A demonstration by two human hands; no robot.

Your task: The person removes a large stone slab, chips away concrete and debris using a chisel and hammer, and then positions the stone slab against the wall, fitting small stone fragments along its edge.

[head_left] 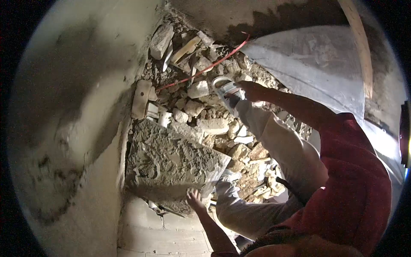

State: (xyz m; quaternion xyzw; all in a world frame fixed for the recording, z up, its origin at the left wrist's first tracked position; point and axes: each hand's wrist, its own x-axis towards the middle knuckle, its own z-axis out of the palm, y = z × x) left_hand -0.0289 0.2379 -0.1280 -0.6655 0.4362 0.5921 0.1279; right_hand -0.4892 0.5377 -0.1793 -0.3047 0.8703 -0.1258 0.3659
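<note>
A slab point(171, 158) with rough grey mortar spread over its face lies beside the left wall. My left hand point(195, 199) is at its near edge, fingers curled over the rim. My right hand point(250, 89) reaches down to the foot in a light sandal point(223, 88), touching or just over it. Its fingers are dark and partly hidden, so their grip cannot be made out. The light trouser legs point(287, 147) stretch across the rubble between both arms.
Broken stones and rubble point(214, 125) cover the ground beyond the slab, with a red strap point(205, 68) across them. A plastered wall point(72, 128) rises at left. A grey sheet point(312, 60) and a wooden batten point(361, 47) stand at upper right. Pale blocks point(158, 231) lie below.
</note>
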